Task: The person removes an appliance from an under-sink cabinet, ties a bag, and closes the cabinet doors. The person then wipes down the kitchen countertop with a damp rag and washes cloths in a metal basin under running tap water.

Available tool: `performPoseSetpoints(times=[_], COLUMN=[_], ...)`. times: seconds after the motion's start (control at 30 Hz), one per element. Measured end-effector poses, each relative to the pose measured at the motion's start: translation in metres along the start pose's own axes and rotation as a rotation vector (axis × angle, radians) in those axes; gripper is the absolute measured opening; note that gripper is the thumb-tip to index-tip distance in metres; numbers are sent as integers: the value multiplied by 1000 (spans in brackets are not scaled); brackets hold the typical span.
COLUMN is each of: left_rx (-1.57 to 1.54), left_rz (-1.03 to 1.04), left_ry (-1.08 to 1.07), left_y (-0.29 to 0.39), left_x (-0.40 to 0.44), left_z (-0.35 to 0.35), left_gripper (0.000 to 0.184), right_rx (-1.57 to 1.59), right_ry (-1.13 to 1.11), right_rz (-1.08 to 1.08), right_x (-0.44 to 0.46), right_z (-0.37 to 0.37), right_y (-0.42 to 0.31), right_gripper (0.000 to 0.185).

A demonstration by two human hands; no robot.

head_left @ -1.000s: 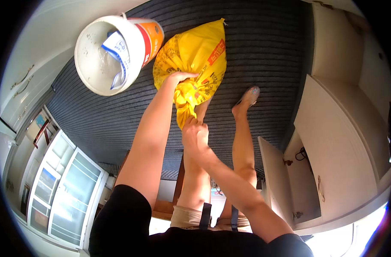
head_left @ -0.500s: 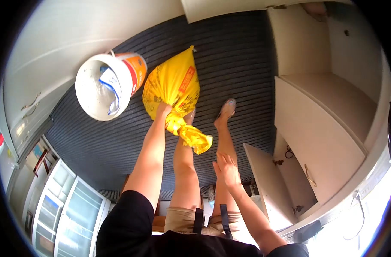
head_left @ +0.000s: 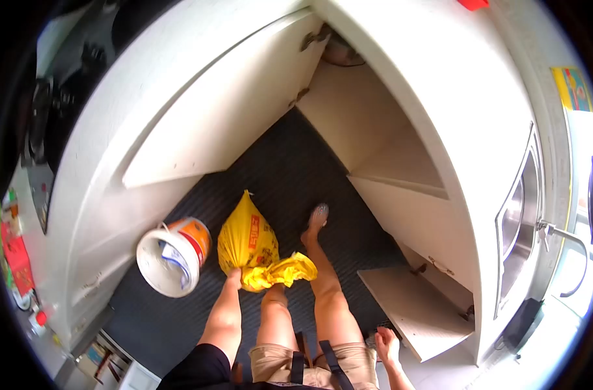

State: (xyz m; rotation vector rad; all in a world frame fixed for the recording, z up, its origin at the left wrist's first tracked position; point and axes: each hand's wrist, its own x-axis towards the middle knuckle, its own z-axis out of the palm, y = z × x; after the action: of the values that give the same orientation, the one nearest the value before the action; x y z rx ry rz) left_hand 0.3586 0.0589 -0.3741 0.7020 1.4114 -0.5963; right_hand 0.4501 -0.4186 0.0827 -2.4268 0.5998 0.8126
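Observation:
My left hand (head_left: 234, 278) is closed around the gathered neck of a full yellow plastic bag (head_left: 246, 237), which has red and dark printing. The bag's loose, crumpled end (head_left: 287, 272) sticks out to the right of the hand, in front of my legs. My right hand (head_left: 387, 346) is low on the right, beside my thigh and near an open cabinet door. Its fingers are loosely bent, and nothing shows in them. Left of the bag, a white bucket (head_left: 144, 260) with an orange and red label has a white and blue wrapper (head_left: 173, 260) inside.
White cabinets surround the dark ribbed floor mat (head_left: 270, 153). One cabinet door (head_left: 231, 97) hangs open ahead and another lower door (head_left: 416, 312) at right. A steel sink (head_left: 520, 221) with a tap (head_left: 569, 237) is on the right counter. Several small items lie at far left.
My view has turned and risen, bringing the countertops and sink into sight. My right hand has moved from in front of my leg out to the right. The left still grips the bag.

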Motion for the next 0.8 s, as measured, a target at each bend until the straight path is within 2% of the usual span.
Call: performPoseSetpoints(times=[0.03, 0.1, 0.13, 0.23, 0.27, 0.33, 0.4, 0.43, 0.47, 0.6, 0.7, 0.8], left_rx=[-12, -27, 153, 141, 98, 992, 1878, 1957, 1919, 1231, 1122, 1103], left_rz=[-50, -82, -10, -115, -146, 149, 500, 567, 578, 500, 577, 638], left_ry=[-40, 174, 80, 103, 184, -6, -203, -210, -194, -83, -117, -147], left_y=[9, 32, 29, 71, 83, 120, 169, 186, 205, 265, 288, 299], left_x=[-13, -49, -20, -61, -61, -75, -101, -108, -111, -157, -192, -207], left_z=[13, 56, 43, 106, 122, 165, 217, 245, 278, 424, 502, 543], left_gripper=[38, 38, 37, 35, 35, 41, 51, 51, 51, 51, 51, 51], right_rx=[45, 57, 42, 68, 103, 190, 332, 397, 524, 575, 557, 640], right_ry=[3, -97, -136, -163, -138, -109, -94, -91, -62, 0, -19, -15], right_rz=[88, 237, 294, 511, 552, 596, 649, 676, 689, 679, 700, 747], right_x=[-3, -9, -9, -27, -29, -27, -21, -18, -19, -14, -21, -21], right_z=[1, 7, 6, -9, -17, -24, -3, 7, 0, 0, 25, 23], right_y=[16, 53, 61, 46, 34, 33, 67, 75, 61, 32, 37, 10], right_gripper=[19, 21, 24, 31, 31, 31, 31, 31, 26, 25, 25, 25])
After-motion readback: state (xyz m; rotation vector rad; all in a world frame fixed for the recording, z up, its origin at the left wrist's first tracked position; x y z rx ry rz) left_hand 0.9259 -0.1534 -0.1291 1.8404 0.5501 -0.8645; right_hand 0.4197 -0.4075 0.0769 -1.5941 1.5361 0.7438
